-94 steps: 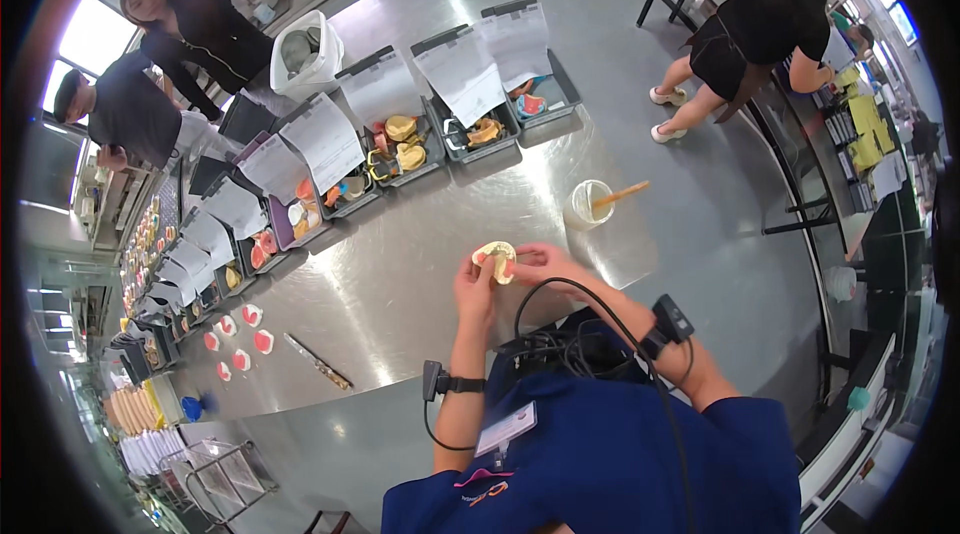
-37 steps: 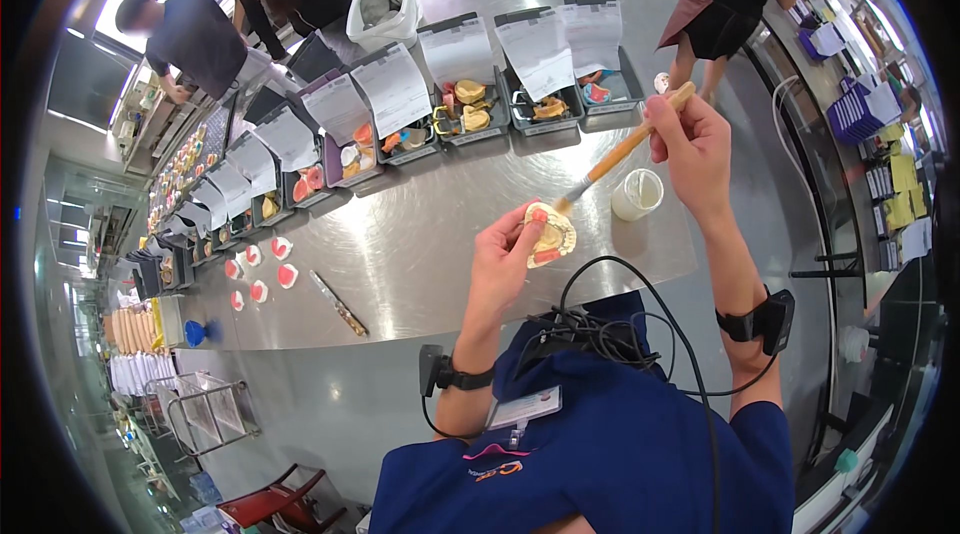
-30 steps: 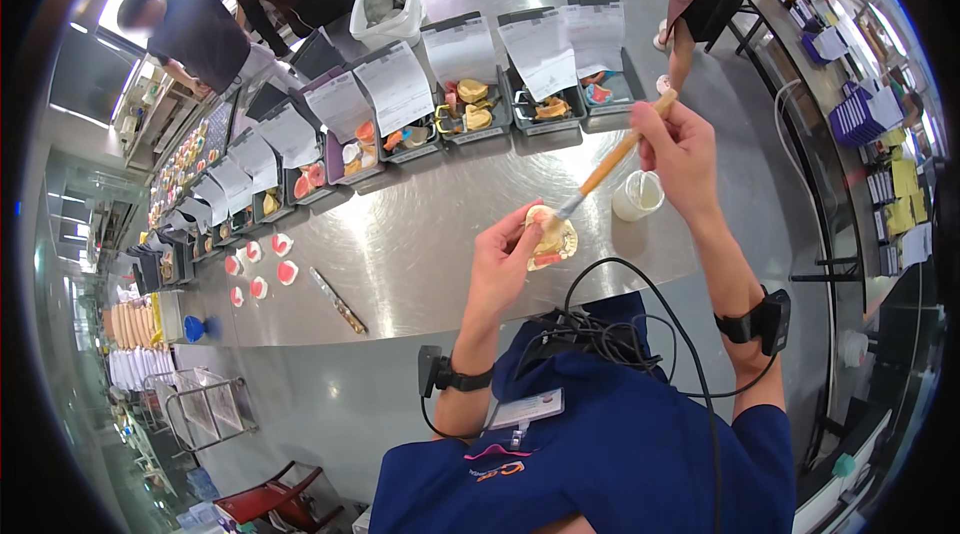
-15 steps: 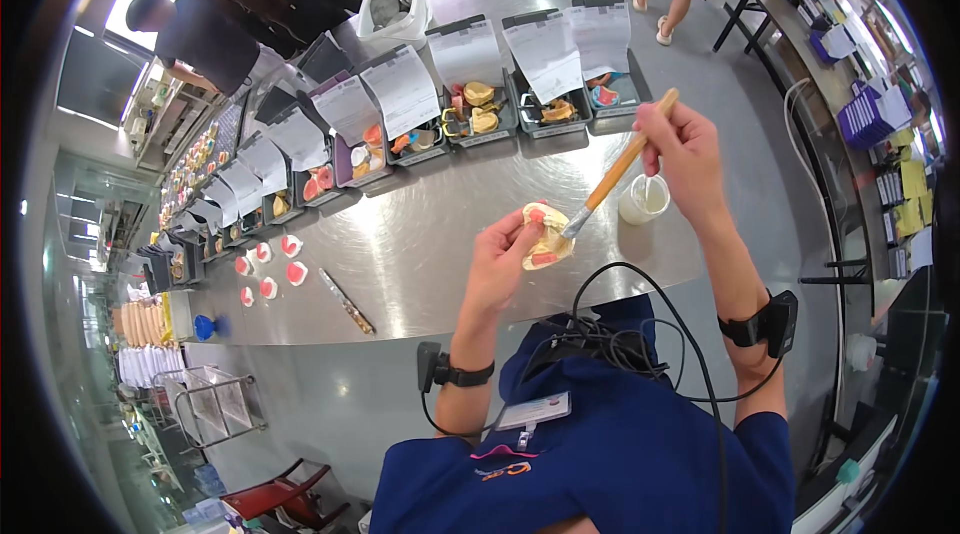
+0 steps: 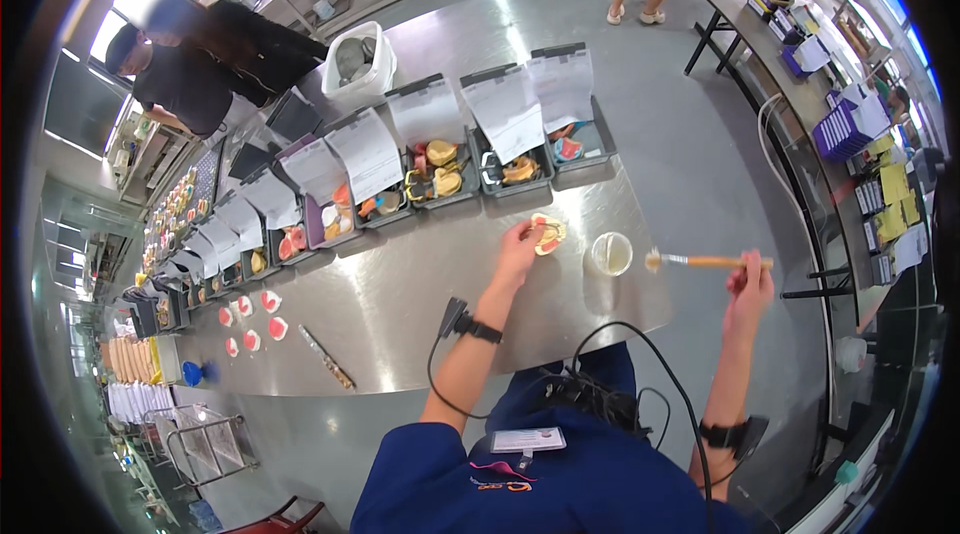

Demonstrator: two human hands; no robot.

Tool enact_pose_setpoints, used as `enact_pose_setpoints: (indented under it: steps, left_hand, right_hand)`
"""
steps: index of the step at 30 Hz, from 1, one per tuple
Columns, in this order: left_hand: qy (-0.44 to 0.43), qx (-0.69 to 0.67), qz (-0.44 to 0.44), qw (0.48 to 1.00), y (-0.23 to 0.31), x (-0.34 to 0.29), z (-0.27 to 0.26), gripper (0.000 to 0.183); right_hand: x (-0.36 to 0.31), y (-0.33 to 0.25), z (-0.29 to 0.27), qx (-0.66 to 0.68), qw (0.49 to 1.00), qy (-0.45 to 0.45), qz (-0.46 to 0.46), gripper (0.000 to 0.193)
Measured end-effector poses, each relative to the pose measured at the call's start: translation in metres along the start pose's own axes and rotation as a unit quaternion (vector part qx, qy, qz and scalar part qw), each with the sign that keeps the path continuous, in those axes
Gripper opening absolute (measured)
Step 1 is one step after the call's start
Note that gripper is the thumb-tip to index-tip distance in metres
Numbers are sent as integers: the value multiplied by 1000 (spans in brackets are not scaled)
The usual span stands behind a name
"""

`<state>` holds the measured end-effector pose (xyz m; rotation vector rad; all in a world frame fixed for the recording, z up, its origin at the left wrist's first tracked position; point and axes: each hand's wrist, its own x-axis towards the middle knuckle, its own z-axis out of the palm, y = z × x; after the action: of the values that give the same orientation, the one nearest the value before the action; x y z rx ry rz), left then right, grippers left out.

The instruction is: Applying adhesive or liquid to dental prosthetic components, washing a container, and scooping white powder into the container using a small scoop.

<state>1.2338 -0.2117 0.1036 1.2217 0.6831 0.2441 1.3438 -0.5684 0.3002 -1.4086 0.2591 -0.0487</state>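
My left hand (image 5: 516, 250) is closed on a cream dental model (image 5: 551, 237) with pink areas, held over the metal table. Out past the table's right edge, my right hand (image 5: 748, 292) grips a wooden-handled brush (image 5: 708, 261), its bristles pointing left. Between the two hands a translucent white cup (image 5: 609, 255) with pale contents stands on the table. A knife (image 5: 326, 358) with a patterned handle lies to the left. Beyond it are several pink-and-white dental pieces (image 5: 251, 340).
Several bins (image 5: 440, 188) with paper sheets and dental models line the far side of the steel table (image 5: 420, 284). A white bucket (image 5: 360, 69) stands behind them. Two people (image 5: 200, 64) are at the far left. A dark side table (image 5: 750, 44) runs along the right.
My right hand has drawn the brush off the model and out to the right, turning it nearly level. My left hand and the model have moved slightly away from me.
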Motion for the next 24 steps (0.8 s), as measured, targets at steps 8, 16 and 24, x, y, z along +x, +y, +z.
enact_pose_setpoints:
  steps: [8, 16, 24]
  left_hand:
    - [50, 170, 23, 984, -7, 89, 106, 33]
    - [97, 244, 149, 953, 100, 185, 109, 25]
    - [22, 401, 318, 859, 127, 169, 91, 28]
  right_hand:
    - [-9, 7, -64, -7, 997, 73, 32, 26]
    - [-2, -1, -72, -6, 993, 107, 49, 25]
    - [0, 1, -71, -19, 991, 120, 53, 26]
